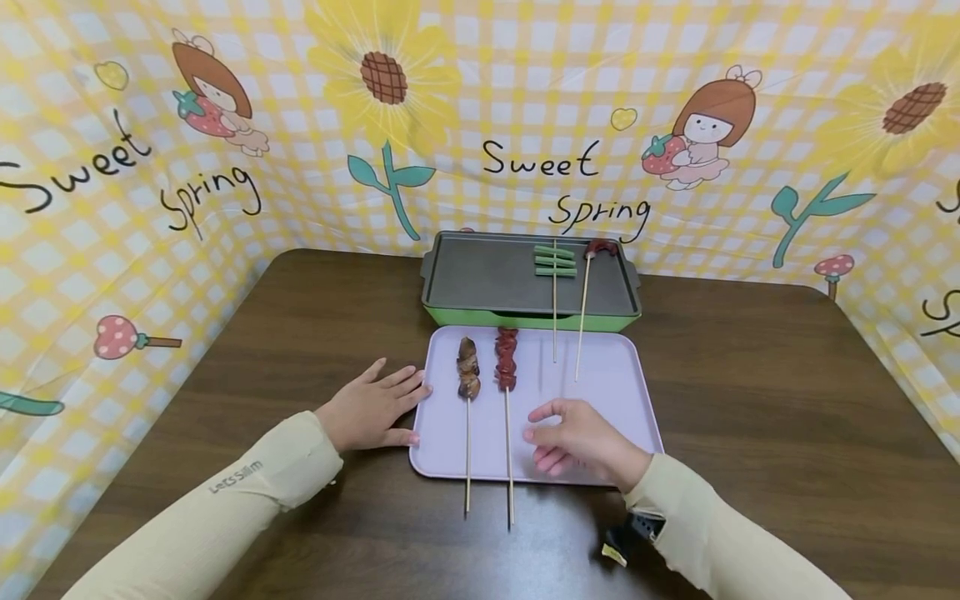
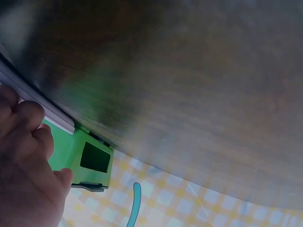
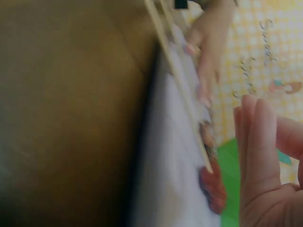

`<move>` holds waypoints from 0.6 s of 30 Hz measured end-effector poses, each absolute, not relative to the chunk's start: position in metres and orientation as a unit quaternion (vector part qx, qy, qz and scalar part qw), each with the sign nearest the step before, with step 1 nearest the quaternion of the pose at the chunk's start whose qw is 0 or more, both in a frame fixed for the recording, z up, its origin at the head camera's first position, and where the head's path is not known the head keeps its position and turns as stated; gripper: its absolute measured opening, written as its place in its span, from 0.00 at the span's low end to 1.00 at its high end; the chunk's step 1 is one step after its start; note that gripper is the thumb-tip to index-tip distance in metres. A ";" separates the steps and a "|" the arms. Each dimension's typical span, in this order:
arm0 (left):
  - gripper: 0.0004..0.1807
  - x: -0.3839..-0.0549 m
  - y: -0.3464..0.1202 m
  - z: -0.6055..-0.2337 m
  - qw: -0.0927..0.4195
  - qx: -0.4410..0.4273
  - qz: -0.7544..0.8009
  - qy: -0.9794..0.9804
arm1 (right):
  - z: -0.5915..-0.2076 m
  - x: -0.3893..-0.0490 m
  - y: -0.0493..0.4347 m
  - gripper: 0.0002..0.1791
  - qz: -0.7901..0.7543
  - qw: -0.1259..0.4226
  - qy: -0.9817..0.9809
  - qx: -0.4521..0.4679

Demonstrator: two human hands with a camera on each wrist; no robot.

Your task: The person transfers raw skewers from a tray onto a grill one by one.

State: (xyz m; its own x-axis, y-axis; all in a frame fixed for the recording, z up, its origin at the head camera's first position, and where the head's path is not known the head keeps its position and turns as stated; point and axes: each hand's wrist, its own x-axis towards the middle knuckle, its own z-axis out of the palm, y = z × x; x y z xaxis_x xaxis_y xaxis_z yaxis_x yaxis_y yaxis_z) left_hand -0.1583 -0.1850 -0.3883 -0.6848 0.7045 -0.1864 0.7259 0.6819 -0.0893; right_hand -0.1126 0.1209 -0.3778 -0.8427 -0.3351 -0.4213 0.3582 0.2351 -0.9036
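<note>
Contacting the tray (image 1: 442, 450) at lower centre-left, the left hand (image 1: 372, 408) lies spread; the right hand (image 1: 581, 437), fingers relaxed, hovers at lower centre near the red skewer (image 1: 506, 362).

Behind the lilac rectangular tray (image 1: 617, 392) stood the green-sided rectangular griddle (image 1: 480, 275). The brown-chunk wooden skewer (image 1: 468, 383) and red-chunk wooden skewer (image 1: 506, 371) lay on the tray's left half; the green-stick wooden skewer (image 1: 555, 272) and dark-red-tipped wooden skewer (image 1: 585, 292) overhung its right.

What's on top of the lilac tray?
On the tray: a brown skewer and a red skewer, both overhanging its near edge. The left hand touches its left rim. The right hand hides part of its surface; what lies there can't be seen.
</note>
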 end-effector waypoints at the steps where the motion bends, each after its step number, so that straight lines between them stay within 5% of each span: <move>1: 0.39 -0.158 -0.185 -0.388 0.069 0.391 -0.077 0.915 | -0.380 -0.109 0.120 0.19 -0.617 0.294 0.730 0.006; 7: 0.39 -0.158 -0.185 -0.388 0.068 0.389 -0.072 0.916 | -0.392 -0.091 0.115 0.18 -0.614 0.360 0.703 -0.002; 18: 0.39 -0.158 -0.184 -0.388 0.074 0.385 -0.073 0.917 | -0.400 -0.078 0.101 0.20 -0.606 0.345 0.717 -0.015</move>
